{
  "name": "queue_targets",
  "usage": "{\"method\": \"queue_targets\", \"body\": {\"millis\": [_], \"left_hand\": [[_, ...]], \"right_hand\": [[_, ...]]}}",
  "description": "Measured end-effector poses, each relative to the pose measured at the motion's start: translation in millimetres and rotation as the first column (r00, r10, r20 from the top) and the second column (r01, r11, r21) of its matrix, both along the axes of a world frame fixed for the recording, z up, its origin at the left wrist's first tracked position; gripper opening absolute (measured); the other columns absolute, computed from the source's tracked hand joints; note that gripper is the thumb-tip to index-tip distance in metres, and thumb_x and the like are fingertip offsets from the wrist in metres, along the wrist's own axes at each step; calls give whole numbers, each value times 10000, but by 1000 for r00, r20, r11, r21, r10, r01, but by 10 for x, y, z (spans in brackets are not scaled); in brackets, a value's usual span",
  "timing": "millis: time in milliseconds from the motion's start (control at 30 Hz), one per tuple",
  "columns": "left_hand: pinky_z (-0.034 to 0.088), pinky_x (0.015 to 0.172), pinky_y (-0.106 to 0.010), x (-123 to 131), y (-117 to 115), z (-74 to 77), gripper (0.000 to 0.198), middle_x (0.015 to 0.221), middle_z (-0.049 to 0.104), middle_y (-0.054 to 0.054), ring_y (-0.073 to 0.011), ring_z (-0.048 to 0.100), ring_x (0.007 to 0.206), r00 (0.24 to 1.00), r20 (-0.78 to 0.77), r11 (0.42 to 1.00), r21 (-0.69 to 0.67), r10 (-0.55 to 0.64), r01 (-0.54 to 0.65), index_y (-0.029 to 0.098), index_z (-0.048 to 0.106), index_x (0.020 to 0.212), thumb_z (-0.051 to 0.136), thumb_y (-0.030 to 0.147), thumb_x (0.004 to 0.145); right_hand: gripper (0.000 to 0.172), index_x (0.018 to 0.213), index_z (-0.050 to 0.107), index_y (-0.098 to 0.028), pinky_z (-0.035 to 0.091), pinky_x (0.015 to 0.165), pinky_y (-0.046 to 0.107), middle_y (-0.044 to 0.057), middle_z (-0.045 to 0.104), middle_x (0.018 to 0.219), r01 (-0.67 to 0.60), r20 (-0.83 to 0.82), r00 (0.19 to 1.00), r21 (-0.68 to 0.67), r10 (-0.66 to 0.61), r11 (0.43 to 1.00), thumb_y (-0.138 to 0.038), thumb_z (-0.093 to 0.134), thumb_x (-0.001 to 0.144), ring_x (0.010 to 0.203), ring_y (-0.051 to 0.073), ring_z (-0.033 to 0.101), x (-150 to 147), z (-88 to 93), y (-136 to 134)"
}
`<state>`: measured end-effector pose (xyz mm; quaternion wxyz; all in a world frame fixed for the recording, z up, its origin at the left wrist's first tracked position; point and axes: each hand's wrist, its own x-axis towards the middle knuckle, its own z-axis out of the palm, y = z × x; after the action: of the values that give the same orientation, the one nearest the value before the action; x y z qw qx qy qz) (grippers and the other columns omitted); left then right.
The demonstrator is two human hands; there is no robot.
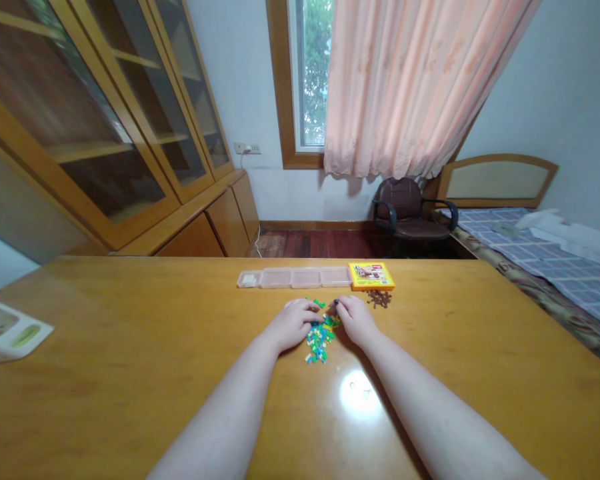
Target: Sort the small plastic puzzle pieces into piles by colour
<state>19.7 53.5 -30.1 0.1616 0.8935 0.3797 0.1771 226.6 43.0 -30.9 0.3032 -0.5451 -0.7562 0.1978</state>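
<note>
A loose pile of tiny toy building bricks [319, 343], green, blue, yellow and white, lies on the table between my hands. My left hand [295, 324] rests at the pile's upper left, fingers stretched out and a little apart over the bricks. At the upper right is my right hand [356, 317], its fingers bent together at the pile's edge. Brown bits and a dark spot show by its fingertips; what they pinch is too small to make out. Beyond that hand sits a separate heap of small brown bricks [379, 299].
A clear plastic tray with several compartments [306, 277] lies along the far side, something whitish in its left end. Touching its right end is a yellow box [371, 276]. A white plastic object [11, 329] stands at the table's left. Past the table [180, 400] is an office chair [405, 210].
</note>
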Motion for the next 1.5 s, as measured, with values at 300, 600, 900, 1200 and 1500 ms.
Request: {"method": "queue_targets", "body": {"millis": [300,600,900,1200,1500], "left_hand": [[375,1007,-382,-18,25,-22,415,1166,611,-40,-205,512,1108,994,-29,994,-12,108,-108,296,674,1092,484,99,780],[382,1002,-394,-22,54,-71,345,1168,604,-45,-218,515,1102,980,-36,981,11,195,-195,281,687,1062,505,143,804],[355,1028,-409,-12,22,-22,354,1212,577,-52,-225,482,1148,985,-45,986,-2,168,-168,273,674,1085,502,154,799],[269,1077,-469,-2,-12,-33,451,1314,505,-33,-252,394,1238,996,-73,999,-4,41,-42,339,613,1174,541,161,766],[350,1019,-418,-8,-32,43,212,1123,612,-39,-225,476,1130,994,17,992,57,112,-113,240,701,885,531,174,777]], "right_hand": [[350,872,680,-191,374,752,269,40,650,799,-122,-23,992,-18,122,992,-279,348,942,790,174,545,-4,-16,-7],[336,792,667,-172,342,698,258,41,631,741,-82,39,996,-4,82,997,-237,366,927,730,167,523,-8,-10,-4],[354,725,643,-177,322,660,259,37,621,706,-49,-17,999,38,49,998,-254,365,931,703,168,509,5,-31,-2],[370,714,654,-173,331,663,259,27,595,660,-126,-15,992,25,127,992,-271,376,939,670,158,508,1,-35,-11],[290,842,666,-179,371,716,262,50,655,806,-78,-25,997,-5,78,997,-266,401,924,772,172,549,-14,-44,13]]}}
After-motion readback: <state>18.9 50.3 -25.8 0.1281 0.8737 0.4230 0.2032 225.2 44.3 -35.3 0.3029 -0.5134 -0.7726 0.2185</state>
